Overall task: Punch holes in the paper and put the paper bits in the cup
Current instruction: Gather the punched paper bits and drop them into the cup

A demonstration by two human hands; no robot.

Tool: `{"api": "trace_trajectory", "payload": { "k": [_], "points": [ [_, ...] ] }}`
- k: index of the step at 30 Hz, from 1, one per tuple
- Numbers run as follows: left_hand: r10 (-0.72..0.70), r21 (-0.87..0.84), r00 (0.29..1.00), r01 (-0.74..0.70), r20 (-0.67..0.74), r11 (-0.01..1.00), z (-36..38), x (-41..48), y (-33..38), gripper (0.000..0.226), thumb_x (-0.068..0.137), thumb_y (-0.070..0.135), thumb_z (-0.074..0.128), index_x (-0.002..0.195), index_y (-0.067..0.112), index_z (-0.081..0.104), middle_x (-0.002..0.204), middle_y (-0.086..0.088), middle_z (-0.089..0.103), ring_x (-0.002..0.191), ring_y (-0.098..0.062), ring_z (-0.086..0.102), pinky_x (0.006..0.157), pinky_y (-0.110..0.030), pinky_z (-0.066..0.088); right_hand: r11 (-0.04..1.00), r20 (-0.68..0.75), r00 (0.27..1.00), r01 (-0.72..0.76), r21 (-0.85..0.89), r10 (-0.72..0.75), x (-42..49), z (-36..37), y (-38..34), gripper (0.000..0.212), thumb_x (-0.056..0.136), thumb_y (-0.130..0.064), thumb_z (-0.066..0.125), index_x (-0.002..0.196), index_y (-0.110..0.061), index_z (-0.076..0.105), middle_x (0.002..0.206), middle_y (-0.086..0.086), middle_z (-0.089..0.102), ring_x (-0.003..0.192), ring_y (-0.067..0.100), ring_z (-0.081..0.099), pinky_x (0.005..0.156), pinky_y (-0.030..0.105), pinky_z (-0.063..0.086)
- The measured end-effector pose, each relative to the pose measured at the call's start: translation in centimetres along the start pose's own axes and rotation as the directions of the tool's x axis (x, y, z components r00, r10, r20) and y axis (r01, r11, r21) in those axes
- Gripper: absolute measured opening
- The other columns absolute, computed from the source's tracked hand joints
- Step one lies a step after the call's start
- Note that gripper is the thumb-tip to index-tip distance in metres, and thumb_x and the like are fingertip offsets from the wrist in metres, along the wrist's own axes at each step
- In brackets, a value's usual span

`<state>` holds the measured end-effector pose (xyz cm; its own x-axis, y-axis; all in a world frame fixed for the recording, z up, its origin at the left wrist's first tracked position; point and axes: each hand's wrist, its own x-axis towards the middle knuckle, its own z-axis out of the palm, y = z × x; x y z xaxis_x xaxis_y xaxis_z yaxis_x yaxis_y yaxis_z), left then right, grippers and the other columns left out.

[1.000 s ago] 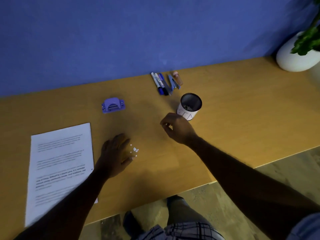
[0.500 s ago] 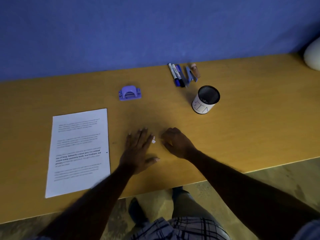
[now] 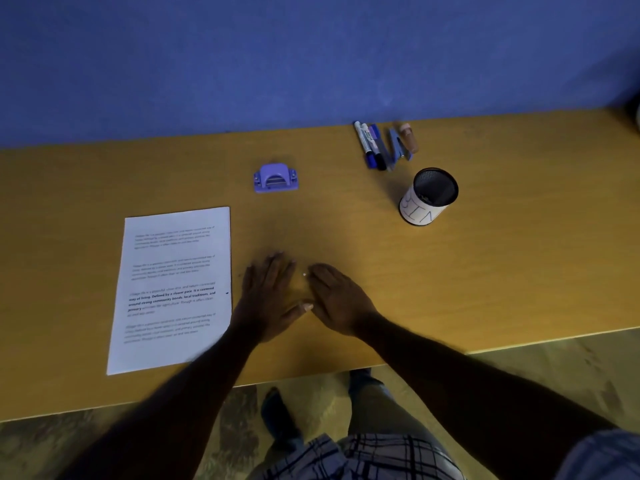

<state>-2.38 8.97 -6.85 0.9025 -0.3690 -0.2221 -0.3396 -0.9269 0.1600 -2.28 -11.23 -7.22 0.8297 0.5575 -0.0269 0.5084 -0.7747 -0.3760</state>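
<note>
1. Paper bits (image 3: 304,274): one or two tiny white specks lie on the desk (image 3: 485,271) in the gap between the two hands.
2. Left hand (image 3: 268,296) lies flat, palm down, fingers spread, grasping nothing.
3. Right hand (image 3: 341,299) rests palm down beside it, fingers together, nothing visibly gripped.
4. Printed paper (image 3: 173,289) lies at nine o'clock from the hands.
5. Purple hole punch (image 3: 275,178) sits at twelve o'clock.
6. Mesh cup (image 3: 427,197) marked "BIN" stands upright at two o'clock, markers (image 3: 370,145) beyond it.
</note>
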Motion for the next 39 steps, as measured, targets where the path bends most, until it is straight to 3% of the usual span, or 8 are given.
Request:
{"api": "trace_trajectory", "payload": {
  "k": [4, 8, 12, 18, 23, 33, 36, 39],
  "points": [
    [-0.007, -0.013, 1.000, 0.007, -0.006, 1.000, -0.1, -0.3, -0.1, 0.097, 0.084, 0.080, 0.013, 0.157, 0.017, 0.020, 0.165, -0.011, 0.014, 0.153, -0.030, 0.011, 0.120, -0.056, 0.017, 0.994, 0.007, 0.994, 0.110, -0.018, -0.109, 1.3, 0.2, -0.4, 0.055, 0.093, -0.031, 0.055, 0.141, -0.006, 0.043, 0.146, 0.011, 0.042, 0.136, 0.027, 0.039, 0.109, 0.035, 0.039],
    [-0.013, 0.030, 1.000, 0.013, 0.024, 0.999, -0.3, -0.4, -0.4, 0.105, 0.078, 0.083, -0.005, 0.158, 0.018, 0.013, 0.167, -0.009, 0.005, 0.154, -0.028, 0.005, 0.121, -0.054, 0.013, 0.982, 0.025, 0.984, 0.180, -0.064, -0.179, 0.7, 0.1, 0.4, 0.048, 0.095, -0.027, 0.055, 0.136, -0.003, 0.050, 0.142, 0.012, 0.049, 0.135, 0.029, 0.043, 0.106, 0.038, 0.045],
    [0.003, 0.014, 0.999, -0.004, 0.035, 1.000, -0.1, -0.4, -0.8, 0.108, 0.074, 0.087, -0.001, 0.158, 0.020, 0.010, 0.167, -0.007, 0.002, 0.154, -0.027, 0.002, 0.122, -0.054, 0.010, 0.975, -0.026, 0.976, 0.212, -0.073, -0.214, -0.4, -0.9, 2.0, 0.042, 0.098, -0.027, 0.050, 0.132, -0.003, 0.054, 0.139, 0.012, 0.053, 0.132, 0.027, 0.047, 0.107, 0.036, 0.045],
    [0.014, -0.004, 0.999, -0.014, 0.038, 1.000, 0.6, -0.3, -0.5, 0.103, 0.078, 0.087, 0.020, 0.158, 0.023, 0.013, 0.167, -0.006, 0.000, 0.154, -0.028, -0.001, 0.122, -0.056, 0.009, 0.969, -0.213, 0.970, -0.066, 0.237, 0.118, -1.2, -1.7, 2.3, 0.030, 0.093, -0.017, 0.055, 0.121, -0.006, 0.060, 0.124, 0.011, 0.056, 0.111, 0.019, 0.054, 0.094, 0.029, 0.050],
    [0.016, 0.009, 0.999, -0.017, 0.029, 1.000, 0.9, -0.3, -0.5, 0.100, 0.079, 0.086, 0.023, 0.157, 0.023, 0.015, 0.167, -0.006, 0.001, 0.154, -0.028, -0.001, 0.121, -0.057, 0.010, 0.808, -0.131, 0.898, -0.305, 0.505, 0.420, -0.3, -1.4, 1.9, 0.036, 0.079, 0.002, 0.068, 0.113, -0.006, 0.064, 0.108, 0.008, 0.061, 0.092, 0.016, 0.061, 0.084, 0.035, 0.055],
    [0.019, 0.009, 1.000, -0.019, 0.014, 1.000, 0.9, -0.3, -0.5, 0.099, 0.080, 0.085, 0.022, 0.157, 0.023, 0.016, 0.167, -0.007, 0.002, 0.154, -0.027, 0.000, 0.121, -0.056, 0.010, 0.699, -0.102, 0.871, -0.309, 0.645, 0.480, 2.3, -2.6, 1.3, 0.027, 0.076, 0.006, 0.070, 0.102, -0.002, 0.068, 0.103, 0.012, 0.067, 0.090, 0.021, 0.066, 0.079, 0.023, 0.056],
    [0.021, -0.001, 1.000, -0.021, 0.004, 1.000, 0.9, -0.3, -0.5, 0.099, 0.080, 0.084, 0.024, 0.157, 0.022, 0.016, 0.167, -0.007, 0.003, 0.154, -0.028, 0.000, 0.122, -0.056, 0.009, 0.659, -0.017, 0.847, -0.401, 0.636, 0.531, 1.1, -3.4, 3.1, 0.033, 0.076, 0.010, 0.067, 0.106, -0.004, 0.068, 0.107, 0.009, 0.069, 0.092, 0.019, 0.067, 0.075, 0.009, 0.051],
    [0.015, -0.013, 1.000, -0.015, -0.007, 1.000, 1.0, -0.3, -0.3, 0.098, 0.081, 0.082, 0.030, 0.157, 0.021, 0.018, 0.167, -0.008, 0.005, 0.154, -0.028, 0.002, 0.122, -0.056, 0.009, 0.668, 0.062, 0.843, -0.466, 0.580, 0.535, 0.0, -3.4, 3.9, 0.037, 0.076, 0.007, 0.070, 0.110, -0.009, 0.068, 0.111, 0.005, 0.068, 0.093, 0.013, 0.065, 0.079, 0.014, 0.052]
  ]
}}
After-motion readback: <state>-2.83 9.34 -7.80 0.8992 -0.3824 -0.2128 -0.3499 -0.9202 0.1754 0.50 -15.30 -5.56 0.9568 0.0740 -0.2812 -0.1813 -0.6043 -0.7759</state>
